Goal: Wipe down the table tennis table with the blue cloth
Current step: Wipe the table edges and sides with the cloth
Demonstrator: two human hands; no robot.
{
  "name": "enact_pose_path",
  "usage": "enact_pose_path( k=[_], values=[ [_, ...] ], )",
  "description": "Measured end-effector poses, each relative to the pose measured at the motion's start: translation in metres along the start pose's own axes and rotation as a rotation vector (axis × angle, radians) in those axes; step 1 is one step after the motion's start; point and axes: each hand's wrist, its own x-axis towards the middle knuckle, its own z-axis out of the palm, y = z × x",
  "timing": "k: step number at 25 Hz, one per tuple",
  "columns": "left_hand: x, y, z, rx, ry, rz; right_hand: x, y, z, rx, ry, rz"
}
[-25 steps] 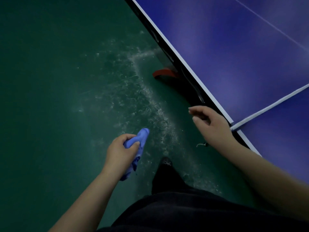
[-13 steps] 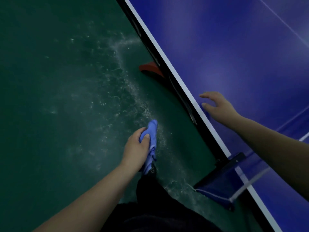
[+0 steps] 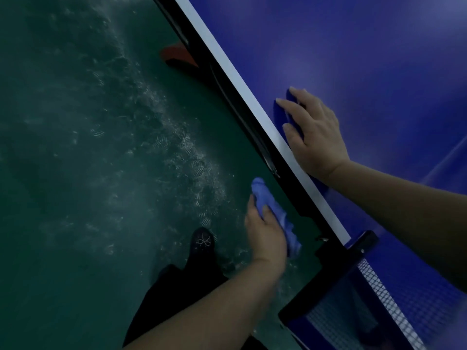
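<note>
The scene is dimly lit, and much is cut off. The dark blue table tennis table [image 3: 379, 59] with its white edge line is cropped by the top and right borders. The white mesh net [image 3: 376, 281] on its black clamp post [image 3: 353, 253] runs out of the bottom edge. A red curved object [image 3: 177, 55] on the scuffed green floor [image 3: 75, 173] is partly hidden under the table's black side rail, and what it is cannot be told. Of the left hand [image 3: 265, 233] only the back and thumb are seen; its fingers are hidden behind the cloth. One dark shoe [image 3: 202, 242] is made out below it.

The crumpled light blue cloth [image 3: 274, 208] is bunched into a long wrinkled roll. It is gripped in the left hand, with one end standing out past the thumb and the other hanging below the palm. It is held over the floor, just beside the side rail, and is not seen touching the table top.

The right hand [image 3: 316, 137] is laid flat on the table top just inside the white line, fingers straight and slightly spread, with nothing held.

Half a second earlier the right hand was held above the table edge with fingers loosely bent. The cloth hand has since been brought nearer the rail.
</note>
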Motion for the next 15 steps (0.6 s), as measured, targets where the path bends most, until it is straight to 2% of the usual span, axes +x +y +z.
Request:
enact_pose_path(
  k=[3, 4, 8, 13, 15],
  values=[
    [-0.007, 0.006, 0.041, -0.303, -0.056, -0.103, -0.001, 0.001, -0.001, 0.013, 0.037, -0.007],
    [-0.007, 0.011, 0.050, -0.360, -0.025, -0.112, -0.001, 0.000, -0.002, 0.015, 0.043, -0.010],
    [0.004, 0.027, 0.056, -0.209, 0.151, 0.036, 0.000, 0.000, -0.002, 0.017, 0.046, -0.020],
    [0.053, 0.079, 0.040, -0.196, 0.353, 0.270, 0.000, 0.001, 0.000, 0.010, 0.055, -0.033],
    [0.098, 0.098, 0.025, -0.244, 0.382, 0.217, 0.001, 0.001, 0.000, 0.010, 0.055, -0.031]
  ],
)
